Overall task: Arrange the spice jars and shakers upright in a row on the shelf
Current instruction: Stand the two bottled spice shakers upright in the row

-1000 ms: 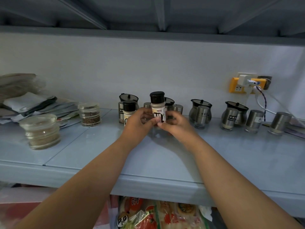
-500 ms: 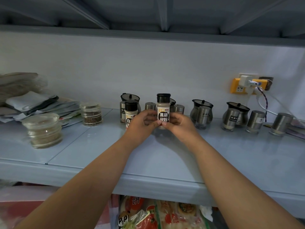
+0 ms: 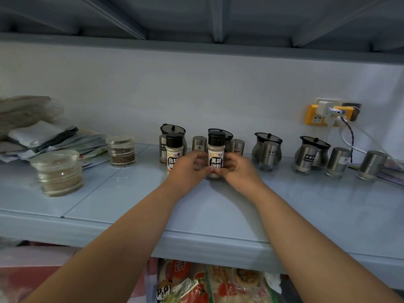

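I see a blue shelf (image 3: 218,215) and a white wall (image 3: 196,95) behind. Left grip (image 3: 188,169) and right grip (image 3: 238,169) both hold the jar (image 3: 216,149) upright.

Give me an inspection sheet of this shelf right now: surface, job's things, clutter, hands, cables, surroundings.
Surface: pale blue shelf, panel seam left of centre.
Job's things: black pepper bottle upright, held; white pepper bottle upright to its left; steel shakers and black-lidded cruets upright along the wall.
Clutter: stacked glass jars and a pile of packets at left.
Hands: left hand and right hand both pinch the black pepper bottle low down.
Cables: white cable and braided cable drop from the yellow socket with its charger.
Surroundings: white wall; snack packets below the shelf.
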